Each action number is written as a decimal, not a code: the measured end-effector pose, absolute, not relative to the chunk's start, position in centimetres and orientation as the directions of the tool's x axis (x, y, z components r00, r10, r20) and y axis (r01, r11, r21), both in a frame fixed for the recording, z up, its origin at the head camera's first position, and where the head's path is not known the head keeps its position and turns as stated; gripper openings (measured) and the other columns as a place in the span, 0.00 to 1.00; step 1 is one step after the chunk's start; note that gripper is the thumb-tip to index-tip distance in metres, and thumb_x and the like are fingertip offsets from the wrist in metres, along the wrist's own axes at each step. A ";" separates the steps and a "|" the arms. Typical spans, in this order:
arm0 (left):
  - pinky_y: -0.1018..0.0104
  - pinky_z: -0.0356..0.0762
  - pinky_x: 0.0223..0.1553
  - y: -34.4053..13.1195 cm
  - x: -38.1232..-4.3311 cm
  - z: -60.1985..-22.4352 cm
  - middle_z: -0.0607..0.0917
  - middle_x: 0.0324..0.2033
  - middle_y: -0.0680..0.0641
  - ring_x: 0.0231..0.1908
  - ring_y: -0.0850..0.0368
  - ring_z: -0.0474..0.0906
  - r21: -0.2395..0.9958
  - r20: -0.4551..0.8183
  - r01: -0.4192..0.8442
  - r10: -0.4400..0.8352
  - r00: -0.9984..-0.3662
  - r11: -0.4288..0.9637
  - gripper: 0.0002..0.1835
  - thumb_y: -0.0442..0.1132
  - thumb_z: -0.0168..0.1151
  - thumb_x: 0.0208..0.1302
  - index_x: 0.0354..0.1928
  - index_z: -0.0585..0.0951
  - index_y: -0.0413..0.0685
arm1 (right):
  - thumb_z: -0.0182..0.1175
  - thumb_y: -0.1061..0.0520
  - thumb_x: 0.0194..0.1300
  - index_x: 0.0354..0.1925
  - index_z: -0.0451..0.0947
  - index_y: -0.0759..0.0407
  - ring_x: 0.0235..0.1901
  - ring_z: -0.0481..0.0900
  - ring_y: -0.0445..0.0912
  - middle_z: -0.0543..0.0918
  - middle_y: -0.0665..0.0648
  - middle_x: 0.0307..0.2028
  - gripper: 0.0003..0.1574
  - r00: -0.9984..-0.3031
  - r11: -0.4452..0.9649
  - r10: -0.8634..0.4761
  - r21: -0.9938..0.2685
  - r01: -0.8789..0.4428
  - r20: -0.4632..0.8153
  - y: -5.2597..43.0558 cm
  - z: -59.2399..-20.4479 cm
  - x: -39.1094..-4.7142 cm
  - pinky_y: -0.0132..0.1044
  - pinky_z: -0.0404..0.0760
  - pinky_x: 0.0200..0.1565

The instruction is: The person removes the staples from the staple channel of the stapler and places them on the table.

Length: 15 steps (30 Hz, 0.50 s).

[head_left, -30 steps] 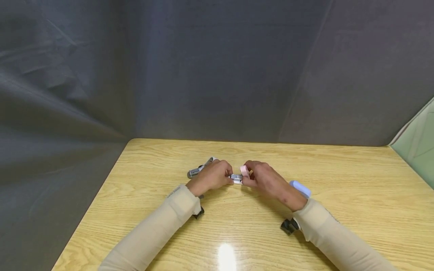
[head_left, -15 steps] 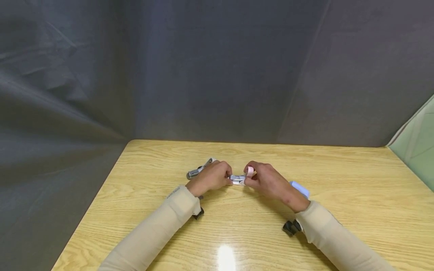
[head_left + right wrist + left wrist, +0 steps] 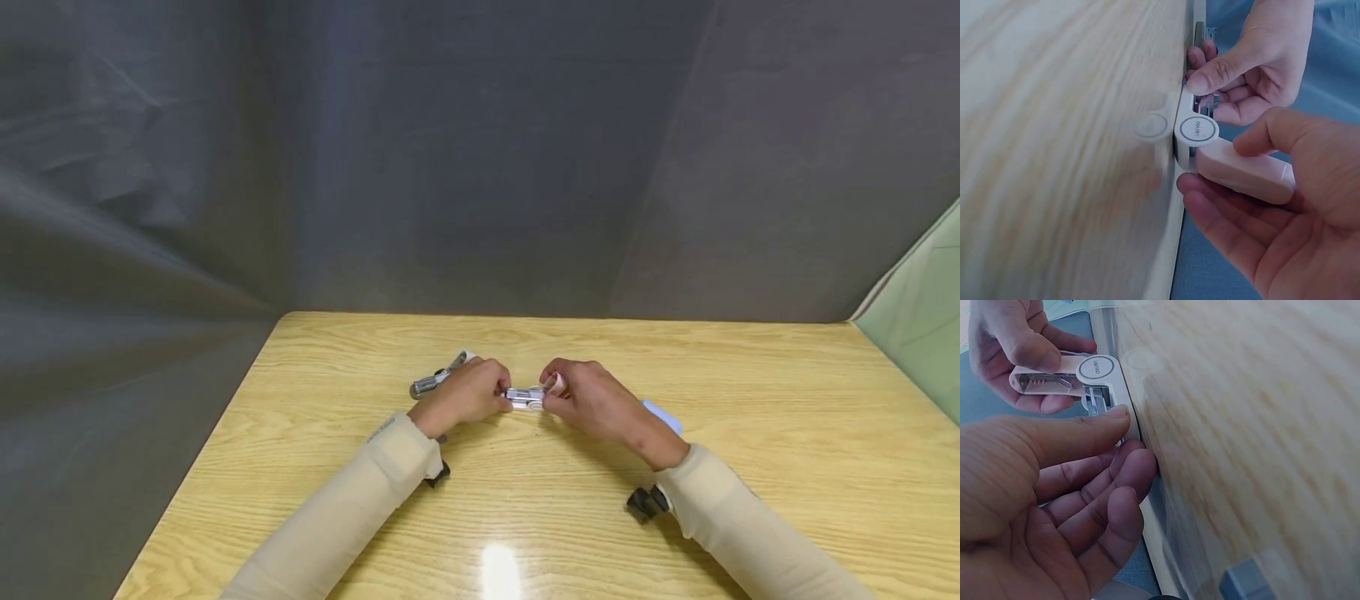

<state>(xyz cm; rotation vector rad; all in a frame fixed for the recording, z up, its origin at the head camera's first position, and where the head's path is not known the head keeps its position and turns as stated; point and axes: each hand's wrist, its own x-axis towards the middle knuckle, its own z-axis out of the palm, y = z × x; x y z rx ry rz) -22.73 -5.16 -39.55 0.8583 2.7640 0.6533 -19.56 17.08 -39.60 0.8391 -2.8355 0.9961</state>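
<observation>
"What is stretching out in front of you?"
"A dark sheet (image 3: 480, 167) is hanging behind the far edge of the desk (image 3: 787, 400), and my sleeves (image 3: 341, 508) are reaching in over the top."
"And your hands?"
"Both are grasping. My left hand (image 3: 465, 392) is pinching the stapler (image 3: 525, 395) by its white base (image 3: 1185, 107); my right hand (image 3: 603, 404) is gripping its pink arm (image 3: 1241, 172), which is standing tilted off the desk."
"Where is the stapler sitting?"
"Toward the far edge, roughly midway between the two far corners."
"Anything lying around it?"
"A silver-and-white thing (image 3: 427, 384) is lying just beside my left hand, partly hidden. Nearer the right edge, a blue thing (image 3: 663, 416) is showing behind my right hand. Smallest, a round lettered disc (image 3: 1198, 129) is marking the stapler's hinge."
</observation>
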 end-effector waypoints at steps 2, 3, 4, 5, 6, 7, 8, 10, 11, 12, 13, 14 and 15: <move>0.67 0.65 0.26 -5.1 -22.7 -39.5 0.78 0.20 0.55 0.19 0.61 0.65 0.459 -0.036 0.495 0.573 -0.819 0.737 0.09 0.39 0.74 0.66 0.29 0.83 0.52 | 0.61 0.66 0.64 0.46 0.81 0.67 0.22 0.74 0.38 0.86 0.53 0.35 0.12 -0.859 0.651 -0.478 -0.583 -0.486 0.183 17.2 -39.5 -19.5 0.32 0.72 0.23; 0.67 0.65 0.26 -5.1 -22.7 -39.5 0.78 0.20 0.55 0.20 0.62 0.66 0.458 -0.035 0.494 0.570 -0.821 0.739 0.09 0.40 0.74 0.65 0.29 0.83 0.52 | 0.61 0.66 0.64 0.47 0.81 0.67 0.24 0.77 0.38 0.87 0.54 0.37 0.12 -0.859 0.648 -0.480 -0.587 -0.485 0.180 17.3 -39.5 -19.5 0.33 0.73 0.23; 0.67 0.66 0.26 -5.1 -22.7 -39.5 0.78 0.20 0.55 0.20 0.62 0.66 0.458 -0.036 0.492 0.568 -0.822 0.740 0.08 0.40 0.74 0.65 0.29 0.84 0.52 | 0.62 0.66 0.65 0.48 0.81 0.68 0.26 0.79 0.38 0.88 0.55 0.38 0.12 -0.860 0.648 -0.478 -0.590 -0.482 0.179 17.3 -39.5 -19.4 0.33 0.75 0.24; 0.67 0.66 0.26 -5.0 -22.7 -39.5 0.79 0.21 0.56 0.20 0.61 0.67 0.459 -0.037 0.488 0.565 -0.824 0.742 0.08 0.40 0.74 0.65 0.30 0.84 0.52 | 0.62 0.65 0.65 0.49 0.80 0.68 0.28 0.80 0.39 0.88 0.56 0.39 0.14 -0.861 0.649 -0.476 -0.590 -0.481 0.178 17.3 -39.4 -19.4 0.33 0.76 0.25; 0.68 0.67 0.26 -5.0 -22.7 -39.5 0.79 0.21 0.56 0.21 0.62 0.68 0.460 -0.039 0.484 0.562 -0.826 0.744 0.08 0.39 0.74 0.65 0.30 0.84 0.52 | 0.62 0.65 0.65 0.50 0.80 0.69 0.28 0.81 0.39 0.88 0.57 0.41 0.15 -0.861 0.649 -0.476 -0.590 -0.481 0.178 17.3 -39.4 -19.3 0.34 0.76 0.25; 0.68 0.67 0.26 -5.0 -22.8 -39.5 0.79 0.21 0.56 0.21 0.61 0.68 0.460 -0.041 0.482 0.560 -0.827 0.746 0.07 0.39 0.74 0.65 0.31 0.84 0.52 | 0.62 0.65 0.66 0.52 0.80 0.70 0.30 0.81 0.40 0.88 0.58 0.42 0.16 -0.860 0.648 -0.477 -0.588 -0.484 0.182 17.3 -39.4 -19.3 0.34 0.77 0.26; 0.68 0.67 0.26 -5.1 -22.8 -39.5 0.79 0.22 0.56 0.21 0.61 0.68 0.461 -0.043 0.480 0.559 -0.828 0.747 0.07 0.39 0.74 0.65 0.31 0.84 0.51 | 0.62 0.64 0.66 0.53 0.79 0.70 0.31 0.82 0.40 0.88 0.58 0.43 0.18 -0.858 0.649 -0.477 -0.584 -0.488 0.188 17.3 -39.3 -19.3 0.35 0.78 0.27; 0.68 0.67 0.26 -5.1 -22.8 -39.5 0.79 0.22 0.56 0.21 0.61 0.68 0.460 -0.046 0.477 0.556 -0.830 0.749 0.07 0.39 0.74 0.65 0.31 0.85 0.51 | 0.63 0.64 0.66 0.56 0.78 0.71 0.33 0.82 0.42 0.88 0.59 0.45 0.22 -0.860 0.658 -0.467 -0.569 -0.493 0.205 17.1 -39.1 -19.2 0.37 0.79 0.31; 0.68 0.66 0.26 -5.1 -22.8 -39.5 0.79 0.22 0.55 0.21 0.61 0.68 0.457 -0.045 0.479 0.557 -0.829 0.750 0.07 0.39 0.74 0.65 0.31 0.85 0.51 | 0.62 0.63 0.66 0.58 0.77 0.72 0.34 0.81 0.42 0.87 0.60 0.46 0.23 -0.859 0.661 -0.462 -0.561 -0.498 0.218 17.1 -38.9 -19.1 0.38 0.80 0.34; 0.68 0.66 0.26 -5.1 -22.8 -39.5 0.79 0.22 0.56 0.21 0.61 0.68 0.454 -0.045 0.481 0.558 -0.828 0.750 0.07 0.39 0.74 0.65 0.31 0.85 0.51 | 0.62 0.63 0.65 0.59 0.76 0.72 0.36 0.82 0.43 0.87 0.60 0.47 0.24 -0.858 0.663 -0.457 -0.554 -0.503 0.232 17.0 -38.7 -19.0 0.40 0.80 0.37; 0.68 0.66 0.26 -5.1 -22.8 -39.6 0.79 0.22 0.55 0.21 0.61 0.68 0.453 -0.044 0.483 0.560 -0.827 0.749 0.07 0.39 0.74 0.65 0.31 0.85 0.51 | 0.62 0.64 0.65 0.60 0.76 0.72 0.39 0.82 0.43 0.86 0.61 0.49 0.26 -0.856 0.662 -0.454 -0.549 -0.511 0.248 16.9 -38.5 -18.9 0.41 0.81 0.40; 0.67 0.66 0.26 -5.1 -22.8 -39.6 0.79 0.22 0.55 0.21 0.61 0.68 0.454 -0.043 0.485 0.562 -0.826 0.747 0.07 0.39 0.74 0.65 0.31 0.85 0.51 | 0.61 0.64 0.65 0.60 0.76 0.71 0.40 0.82 0.44 0.86 0.62 0.49 0.26 -0.853 0.662 -0.449 -0.543 -0.517 0.264 16.8 -38.2 -18.8 0.43 0.81 0.42; 0.67 0.66 0.26 -5.1 -22.8 -39.6 0.79 0.22 0.55 0.21 0.61 0.68 0.454 -0.041 0.488 0.565 -0.824 0.746 0.07 0.39 0.74 0.65 0.31 0.85 0.51 | 0.60 0.64 0.64 0.61 0.75 0.71 0.41 0.82 0.45 0.85 0.62 0.51 0.27 -0.850 0.662 -0.447 -0.537 -0.523 0.278 16.8 -38.0 -18.7 0.44 0.81 0.44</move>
